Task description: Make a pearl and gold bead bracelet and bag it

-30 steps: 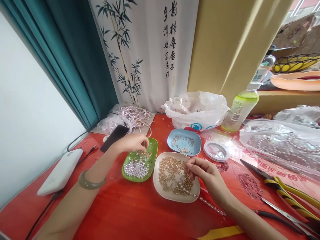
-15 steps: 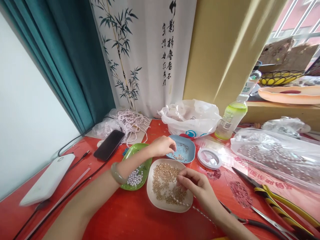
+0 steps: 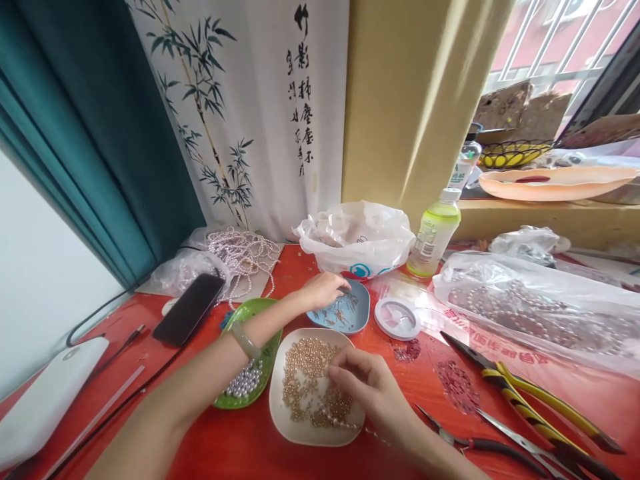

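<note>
My left hand (image 3: 325, 291) hovers at the back of the blue tray (image 3: 367, 310), its fingers stretched forward and apart over small metal pins (image 3: 345, 310). No object shows between those fingers. My right hand (image 3: 367, 383) pinches with thumb and forefinger above the right side of a cream tray (image 3: 277, 413). Gold beads (image 3: 310, 357) are spread across that tray. From below the pinch a thin beaded chain (image 3: 350, 425) runs over the rim; its held end is mostly hidden. Silvery beads (image 3: 245, 380) lie in a green tray (image 3: 220, 402) under my left forearm.
Yellow-and-black pliers (image 3: 520, 393), smaller pliers (image 3: 450, 437) and scissors (image 3: 505, 430) lie at right. Behind are a white plastic bag (image 3: 360, 243), a bottle (image 3: 434, 233), a round clear-lidded case (image 3: 397, 319) and bagged bead strands (image 3: 530, 307). A phone (image 3: 190, 310) lies left.
The view has swung right, so everything sits further left. My left hand has shifted toward the back of the blue tray, uncovering more pins. My right hand keeps its pinch over the gold beads.
</note>
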The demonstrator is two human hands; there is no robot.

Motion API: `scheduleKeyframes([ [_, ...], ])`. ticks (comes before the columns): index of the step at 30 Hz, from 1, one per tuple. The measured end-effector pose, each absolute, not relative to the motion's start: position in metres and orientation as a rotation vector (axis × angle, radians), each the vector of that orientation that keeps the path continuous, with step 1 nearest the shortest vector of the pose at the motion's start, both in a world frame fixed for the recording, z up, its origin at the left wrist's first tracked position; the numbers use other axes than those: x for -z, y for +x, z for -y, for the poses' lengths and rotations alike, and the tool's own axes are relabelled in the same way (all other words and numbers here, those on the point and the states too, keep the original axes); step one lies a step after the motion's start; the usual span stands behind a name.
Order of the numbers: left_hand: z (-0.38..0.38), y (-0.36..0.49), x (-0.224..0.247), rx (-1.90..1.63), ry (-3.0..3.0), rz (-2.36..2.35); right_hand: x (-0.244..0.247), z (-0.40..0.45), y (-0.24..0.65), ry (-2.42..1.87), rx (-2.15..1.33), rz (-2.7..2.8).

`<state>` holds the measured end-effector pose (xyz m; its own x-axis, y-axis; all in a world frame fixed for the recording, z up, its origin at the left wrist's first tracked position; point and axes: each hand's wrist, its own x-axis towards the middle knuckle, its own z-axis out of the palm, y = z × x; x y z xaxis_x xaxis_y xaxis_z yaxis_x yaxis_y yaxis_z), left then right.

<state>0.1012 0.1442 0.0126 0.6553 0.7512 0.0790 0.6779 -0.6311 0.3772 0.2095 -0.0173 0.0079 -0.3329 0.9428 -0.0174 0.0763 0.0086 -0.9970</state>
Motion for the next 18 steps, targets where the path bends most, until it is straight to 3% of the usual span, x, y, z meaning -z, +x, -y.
scheduleKeyframes([
  [18,-0.148,0.130,-0.013,-0.201,2.833,-1.063,-0.009,0.016,0.210,-1.104,-1.460,1.451],
])
